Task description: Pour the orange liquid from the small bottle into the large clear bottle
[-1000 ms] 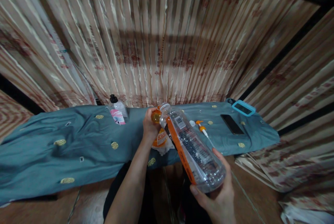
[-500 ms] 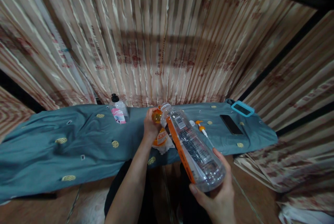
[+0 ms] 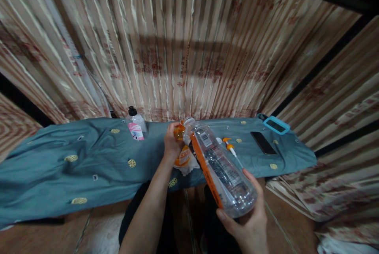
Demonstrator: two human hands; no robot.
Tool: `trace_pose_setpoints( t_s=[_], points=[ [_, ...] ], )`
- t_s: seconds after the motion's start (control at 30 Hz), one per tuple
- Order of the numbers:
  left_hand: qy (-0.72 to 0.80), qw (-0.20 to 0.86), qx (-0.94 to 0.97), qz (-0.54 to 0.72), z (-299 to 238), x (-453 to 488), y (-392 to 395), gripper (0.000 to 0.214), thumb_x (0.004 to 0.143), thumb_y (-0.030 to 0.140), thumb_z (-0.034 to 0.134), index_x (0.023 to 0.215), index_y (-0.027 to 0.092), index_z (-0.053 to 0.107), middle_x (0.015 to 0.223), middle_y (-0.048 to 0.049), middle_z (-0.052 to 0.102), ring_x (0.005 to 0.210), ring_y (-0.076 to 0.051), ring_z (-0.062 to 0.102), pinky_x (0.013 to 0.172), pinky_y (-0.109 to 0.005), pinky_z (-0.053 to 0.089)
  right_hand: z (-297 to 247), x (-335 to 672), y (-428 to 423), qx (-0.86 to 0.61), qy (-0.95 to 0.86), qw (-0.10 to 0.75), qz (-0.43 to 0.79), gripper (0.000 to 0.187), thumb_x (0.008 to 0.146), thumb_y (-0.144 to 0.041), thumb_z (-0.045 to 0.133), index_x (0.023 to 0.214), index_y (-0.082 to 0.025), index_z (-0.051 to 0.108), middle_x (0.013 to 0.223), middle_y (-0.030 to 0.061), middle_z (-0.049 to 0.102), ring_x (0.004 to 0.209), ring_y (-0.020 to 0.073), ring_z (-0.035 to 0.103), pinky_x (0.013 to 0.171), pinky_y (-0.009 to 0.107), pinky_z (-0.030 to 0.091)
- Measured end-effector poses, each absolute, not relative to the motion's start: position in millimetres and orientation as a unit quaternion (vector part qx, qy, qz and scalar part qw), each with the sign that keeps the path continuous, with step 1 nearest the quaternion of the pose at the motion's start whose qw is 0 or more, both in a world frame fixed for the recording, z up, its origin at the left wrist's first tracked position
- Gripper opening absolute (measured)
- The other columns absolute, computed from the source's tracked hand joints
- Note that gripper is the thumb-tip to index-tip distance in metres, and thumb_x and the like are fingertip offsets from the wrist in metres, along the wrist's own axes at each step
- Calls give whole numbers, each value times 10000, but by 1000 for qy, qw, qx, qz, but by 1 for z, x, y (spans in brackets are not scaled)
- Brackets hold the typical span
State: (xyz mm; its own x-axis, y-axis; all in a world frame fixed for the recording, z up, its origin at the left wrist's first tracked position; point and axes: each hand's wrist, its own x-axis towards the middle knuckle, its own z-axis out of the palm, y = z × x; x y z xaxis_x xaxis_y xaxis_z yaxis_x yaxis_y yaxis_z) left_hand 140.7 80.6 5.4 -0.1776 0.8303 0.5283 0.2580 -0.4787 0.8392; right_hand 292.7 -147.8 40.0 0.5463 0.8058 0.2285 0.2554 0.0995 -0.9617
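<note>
My right hand point(image 3: 251, 222) is wrapped round the base of a large clear plastic bottle point(image 3: 223, 175) with an orange and black label. The bottle is tilted, its mouth lower-left of nothing but up by my left hand point(image 3: 171, 143), at the neck of a smaller orange bottle point(image 3: 179, 131). My left fingers are closed round that orange neck; whether the two mouths touch I cannot tell. Part of the orange bottle is hidden behind my hand and the clear bottle. Beneath it lies a white crumpled tissue or cloth point(image 3: 188, 167). An orange and white pump head point(image 3: 229, 147) lies to the right.
On the teal patterned cloth point(image 3: 103, 151) stands a clear pump bottle point(image 3: 136, 127) with a pink label and black top. At right lie a black phone point(image 3: 263, 143) and a light-blue framed object point(image 3: 276, 125). A pleated curtain point(image 3: 183, 48) hangs behind.
The view has shifted very slightly. Both hands keep their hold on the bottles, and the clear bottle stays at about the same tilt.
</note>
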Motion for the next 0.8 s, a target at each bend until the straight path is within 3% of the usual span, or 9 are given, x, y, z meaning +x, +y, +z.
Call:
trace_pose_setpoints(
  t_s=[0.17,0.3,0.6,0.8],
  points=[
    [455,228,595,622,4,141,81,388,648,294,786,979,215,599,968,-39,687,907,-217,660,845,-353,531,44,292,-148,-629,-405,618,241,1015,534,-532,870,1395,-228,425,1472,137,468,1292,363,517,1068,465,394],
    [455,223,599,620,5,142,80,371,670,317,779,977,214,598,947,-39,684,882,-209,655,826,-344,529,47,291,-147,-632,-405,617,235,1005,531,-539,869,1380,-215,438,1449,142,487,1238,347,566,1002,432,455],
    [459,214,605,614,7,143,79,383,687,354,767,996,207,596,960,-46,682,875,-208,652,810,-340,523,44,292,-147,-626,-400,622,249,1012,523,-493,874,1388,-212,430,1450,140,484,1260,341,553,1041,435,428],
    [464,214,608,607,8,141,79,380,682,350,759,995,210,596,974,-49,692,893,-219,660,825,-357,534,44,291,-148,-626,-409,620,238,989,535,-484,876,1383,-216,442,1448,133,493,1206,313,595,970,389,478]
  ],
)
